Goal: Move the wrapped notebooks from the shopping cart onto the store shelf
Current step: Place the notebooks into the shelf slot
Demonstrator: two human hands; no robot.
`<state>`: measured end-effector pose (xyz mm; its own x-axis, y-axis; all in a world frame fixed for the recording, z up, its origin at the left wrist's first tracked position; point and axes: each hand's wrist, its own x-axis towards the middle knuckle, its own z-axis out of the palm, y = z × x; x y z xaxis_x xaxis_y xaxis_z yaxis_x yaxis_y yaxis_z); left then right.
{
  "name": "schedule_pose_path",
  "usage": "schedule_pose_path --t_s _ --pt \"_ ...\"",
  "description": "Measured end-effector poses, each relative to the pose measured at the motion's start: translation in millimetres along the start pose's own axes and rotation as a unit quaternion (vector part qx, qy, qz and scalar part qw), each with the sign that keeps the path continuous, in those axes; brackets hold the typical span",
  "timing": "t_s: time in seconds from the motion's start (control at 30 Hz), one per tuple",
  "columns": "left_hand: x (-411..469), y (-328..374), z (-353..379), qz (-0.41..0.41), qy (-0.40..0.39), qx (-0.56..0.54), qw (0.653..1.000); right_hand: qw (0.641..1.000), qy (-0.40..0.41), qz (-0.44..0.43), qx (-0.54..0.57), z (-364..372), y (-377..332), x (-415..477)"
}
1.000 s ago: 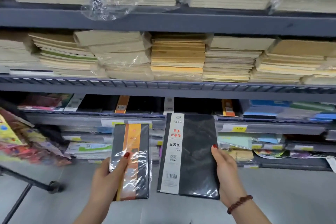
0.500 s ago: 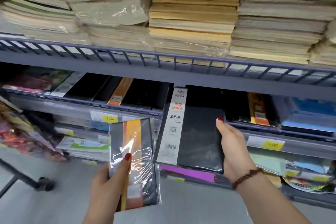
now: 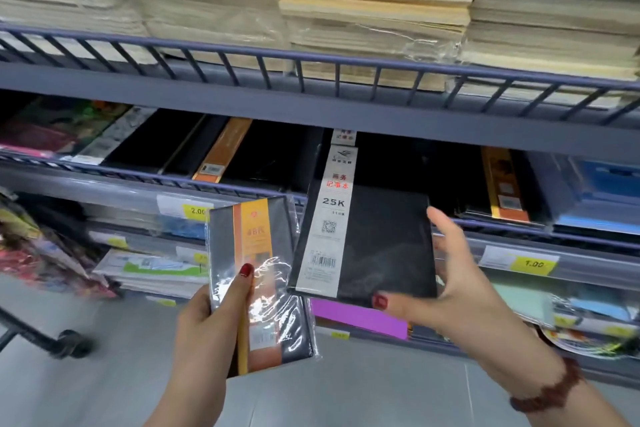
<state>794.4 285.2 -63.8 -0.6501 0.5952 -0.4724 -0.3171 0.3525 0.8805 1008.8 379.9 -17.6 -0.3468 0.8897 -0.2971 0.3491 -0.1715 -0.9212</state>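
My left hand [image 3: 211,329] grips a small wrapped notebook with an orange band [image 3: 258,284], held upright below the shelf. My right hand [image 3: 453,291] holds a larger black wrapped notebook with a white "25K" strip [image 3: 370,236] at its lower right corner, thumb under its bottom edge, fingers spread along its right side. That notebook's top end reaches over the wire rail of the store shelf [image 3: 242,189], onto a matching black notebook lying there. The shopping cart shows only as a black leg and wheel [image 3: 71,343] at lower left.
The same shelf holds black notebooks with orange bands [image 3: 221,152] on the left and right, and blue ones [image 3: 602,191] at far right. Stacks of cream paper packs [image 3: 374,10] fill the shelf above. Price tags and coloured stock sit on lower shelves. Grey floor lies below.
The view has moved closer to the shelf. My right hand has slid to the black notebook's lower corner and pushed its top end further onto the shelf. My left hand stays on the small notebook.
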Motion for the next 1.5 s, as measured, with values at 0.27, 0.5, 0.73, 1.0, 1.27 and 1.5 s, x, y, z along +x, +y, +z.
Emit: schedule_pose_path --t_s 0.27,0.5,0.73,1.0,1.27,1.5 --pt "7.8 10.4 3.9 -0.002 -0.014 -0.018 1.0 0.966 0.142 -0.113 -0.183 15.4 16.6 6.2" --pt "10.0 10.1 -11.3 -0.002 -0.015 -0.022 1.0 0.899 0.197 -0.208 -0.331 23.1 5.2 46.1" --pt "12.9 6.4 -21.6 0.0 -0.008 -0.022 1.0 0.88 0.175 -0.192 -0.398 18.9 -8.6 93.4" --pt "11.5 8.3 -20.8 0.005 -0.023 -0.021 1.0 0.868 0.19 -0.193 -0.417 28.1 -0.7 90.6" --pt "4.4 15.1 -7.4 0.015 -0.054 -0.021 0.998 0.877 0.148 -0.166 -0.425 25.5 1.0 85.9" --pt "-5.1 19.4 24.2 0.03 -0.091 -0.002 0.995 0.988 0.051 -0.123 -0.078 31.7 -0.7 27.8"
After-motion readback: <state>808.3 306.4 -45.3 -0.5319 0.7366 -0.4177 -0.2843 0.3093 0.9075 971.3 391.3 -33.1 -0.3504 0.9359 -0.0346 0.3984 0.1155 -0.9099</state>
